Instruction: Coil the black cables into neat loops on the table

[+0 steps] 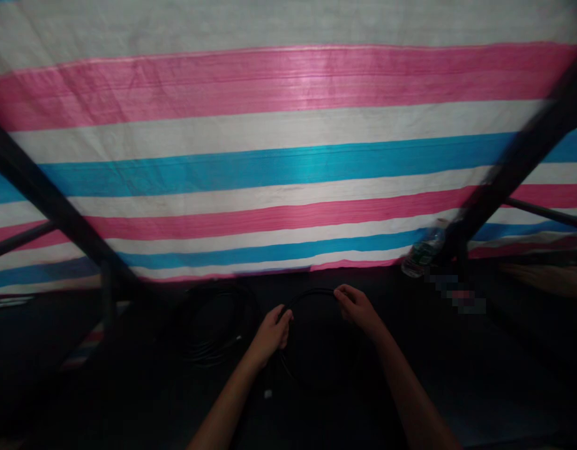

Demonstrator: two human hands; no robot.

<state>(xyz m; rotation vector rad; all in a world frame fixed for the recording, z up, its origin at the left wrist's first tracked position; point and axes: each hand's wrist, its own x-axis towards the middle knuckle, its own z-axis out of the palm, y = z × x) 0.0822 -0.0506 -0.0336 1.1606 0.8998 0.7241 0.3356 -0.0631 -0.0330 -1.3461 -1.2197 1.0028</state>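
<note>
A loop of black cable (311, 292) arcs between my two hands over a dark surface. My left hand (272, 332) is closed around the left side of the loop. My right hand (356, 307) pinches the loop's right side, fingers curled. The cable's lower part hangs down and ends in a pale connector (268, 394) below my left hand. A second coil of black cable (213, 331) lies to the left of my left hand, barely visible in the dark.
A pink, white and blue striped tarp (288, 156) fills the background. Dark metal bars (58, 212) cross diagonally at left and right (517, 162). A plastic water bottle (424, 250) stands at the right by the bar.
</note>
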